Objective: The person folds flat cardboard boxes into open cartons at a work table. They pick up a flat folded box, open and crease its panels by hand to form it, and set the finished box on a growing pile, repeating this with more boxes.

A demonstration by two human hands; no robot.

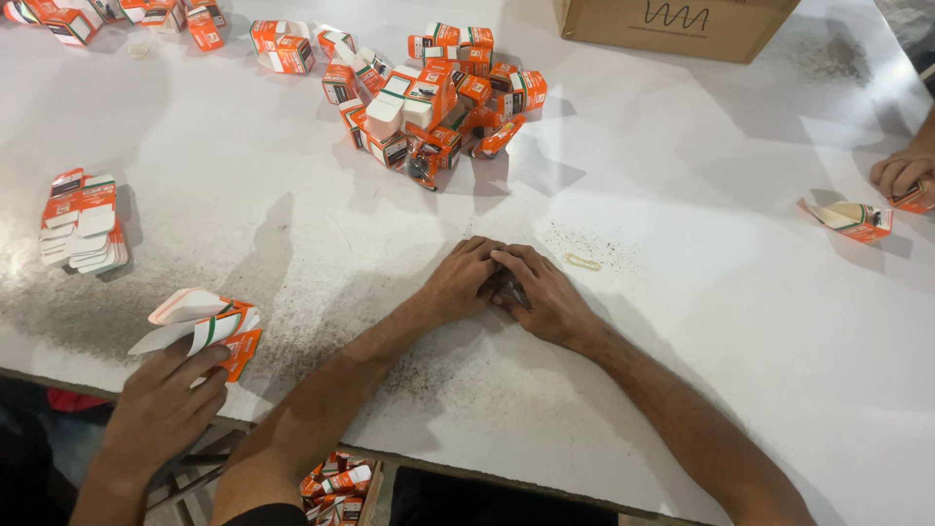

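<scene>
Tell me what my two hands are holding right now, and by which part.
The left hand and right hand are pressed together around a small dark item. It is mostly hidden between the fingers, so its kind and the exact hold cannot be told.

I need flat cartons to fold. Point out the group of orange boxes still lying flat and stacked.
The stack of flat cartons by the table's left edge. The pile at the top centre is folded-up boxes lying loose.
</scene>
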